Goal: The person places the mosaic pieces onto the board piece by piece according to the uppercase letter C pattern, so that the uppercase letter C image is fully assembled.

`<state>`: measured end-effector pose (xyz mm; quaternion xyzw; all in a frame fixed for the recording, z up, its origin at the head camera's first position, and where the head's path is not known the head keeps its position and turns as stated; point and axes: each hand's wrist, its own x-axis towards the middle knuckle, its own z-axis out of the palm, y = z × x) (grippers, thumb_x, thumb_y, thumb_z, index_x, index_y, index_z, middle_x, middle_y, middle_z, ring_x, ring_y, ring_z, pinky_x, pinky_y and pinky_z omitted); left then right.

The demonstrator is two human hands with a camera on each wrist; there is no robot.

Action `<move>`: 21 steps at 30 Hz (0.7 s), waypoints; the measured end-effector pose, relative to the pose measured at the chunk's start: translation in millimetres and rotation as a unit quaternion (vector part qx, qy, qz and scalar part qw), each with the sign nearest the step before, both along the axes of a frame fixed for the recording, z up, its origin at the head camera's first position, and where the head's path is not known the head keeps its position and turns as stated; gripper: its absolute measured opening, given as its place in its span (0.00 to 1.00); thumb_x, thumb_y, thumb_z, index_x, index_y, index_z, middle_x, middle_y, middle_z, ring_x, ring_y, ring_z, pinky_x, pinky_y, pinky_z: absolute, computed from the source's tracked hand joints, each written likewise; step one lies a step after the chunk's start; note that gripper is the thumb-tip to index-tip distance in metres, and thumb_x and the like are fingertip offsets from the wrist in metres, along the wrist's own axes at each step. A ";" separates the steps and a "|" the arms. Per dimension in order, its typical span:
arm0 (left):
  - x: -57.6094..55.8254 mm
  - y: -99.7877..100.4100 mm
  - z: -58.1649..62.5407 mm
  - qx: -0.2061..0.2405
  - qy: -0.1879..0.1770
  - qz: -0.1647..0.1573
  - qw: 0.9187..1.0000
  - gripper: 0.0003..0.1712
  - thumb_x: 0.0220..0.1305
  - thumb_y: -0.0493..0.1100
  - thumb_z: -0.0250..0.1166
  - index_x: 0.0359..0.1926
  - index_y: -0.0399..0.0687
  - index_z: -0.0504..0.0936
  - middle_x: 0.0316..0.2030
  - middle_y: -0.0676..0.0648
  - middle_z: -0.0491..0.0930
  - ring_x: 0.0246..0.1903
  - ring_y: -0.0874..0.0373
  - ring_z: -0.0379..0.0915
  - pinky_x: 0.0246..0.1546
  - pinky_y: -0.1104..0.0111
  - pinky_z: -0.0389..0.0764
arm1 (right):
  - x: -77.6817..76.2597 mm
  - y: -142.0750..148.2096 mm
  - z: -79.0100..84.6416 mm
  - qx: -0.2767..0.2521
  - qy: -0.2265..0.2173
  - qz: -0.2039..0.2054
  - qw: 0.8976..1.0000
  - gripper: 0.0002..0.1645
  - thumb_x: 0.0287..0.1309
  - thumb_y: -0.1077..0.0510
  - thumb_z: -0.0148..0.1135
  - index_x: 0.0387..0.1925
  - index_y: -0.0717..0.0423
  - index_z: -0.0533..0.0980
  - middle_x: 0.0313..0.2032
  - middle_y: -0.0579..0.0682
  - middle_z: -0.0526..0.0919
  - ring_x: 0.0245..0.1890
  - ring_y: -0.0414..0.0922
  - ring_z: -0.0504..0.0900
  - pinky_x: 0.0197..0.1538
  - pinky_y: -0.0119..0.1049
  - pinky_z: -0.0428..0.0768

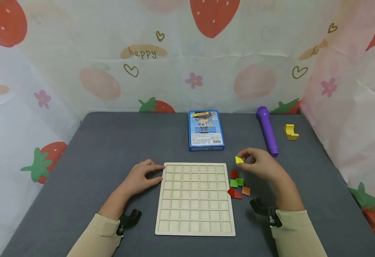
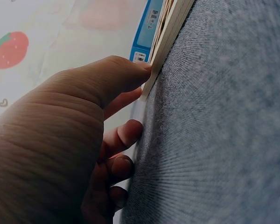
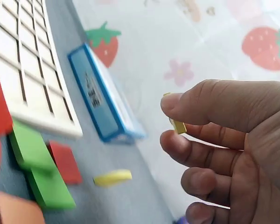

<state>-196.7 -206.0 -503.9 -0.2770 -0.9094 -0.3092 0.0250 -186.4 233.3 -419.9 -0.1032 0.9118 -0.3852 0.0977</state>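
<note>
A pale wooden grid board (image 1: pixel 194 200) lies flat on the table, its square cells bare. My left hand (image 1: pixel 145 175) rests beside the board's upper left corner, with the thumb (image 2: pixel 126 74) and forefinger touching its edge. Beyond the board's upper right corner, my right hand (image 1: pixel 259 162) pinches a small yellow tile (image 3: pixel 178 126) between thumb and fingers. Another yellow piece (image 3: pixel 113 177) lies on the table below that hand in the right wrist view. Along the board's right edge are red tiles (image 1: pixel 234 174), green tiles (image 1: pixel 234 183) and an orange tile (image 1: pixel 246 191).
A blue printed box (image 1: pixel 206 130) lies behind the board. A purple cylinder with a rounded knob (image 1: pixel 267 130) and a notched yellow block (image 1: pixel 291 132) are at the back right. Fabric with strawberry prints (image 1: pixel 174 82) hangs around the grey table (image 1: pixel 120 142).
</note>
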 end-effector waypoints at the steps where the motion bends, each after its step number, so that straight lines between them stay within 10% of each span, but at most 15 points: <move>1: 0.2 0.1 -0.2 0.000 0.000 0.000 1.000 0.24 0.62 0.44 0.76 0.59 0.50 0.86 0.36 0.53 0.73 0.32 0.57 0.65 0.36 0.62 0.67 | 0.3 -3.8 0.6 -0.003 0.003 0.006 1.000 0.17 0.65 0.54 0.70 0.50 0.58 0.81 0.42 0.53 0.79 0.31 0.48 0.73 0.31 0.42 0.73; 21: -0.4 -0.7 -2.6 0.006 0.010 -0.007 1.000 0.24 0.62 0.43 0.76 0.59 0.49 0.86 0.36 0.53 0.74 0.32 0.56 0.65 0.36 0.62 0.66 | 5.6 -75.9 -14.2 -0.017 0.033 0.005 0.999 0.14 0.62 0.56 0.73 0.47 0.56 0.85 0.39 0.48 0.80 0.23 0.44 0.68 0.29 0.40 0.70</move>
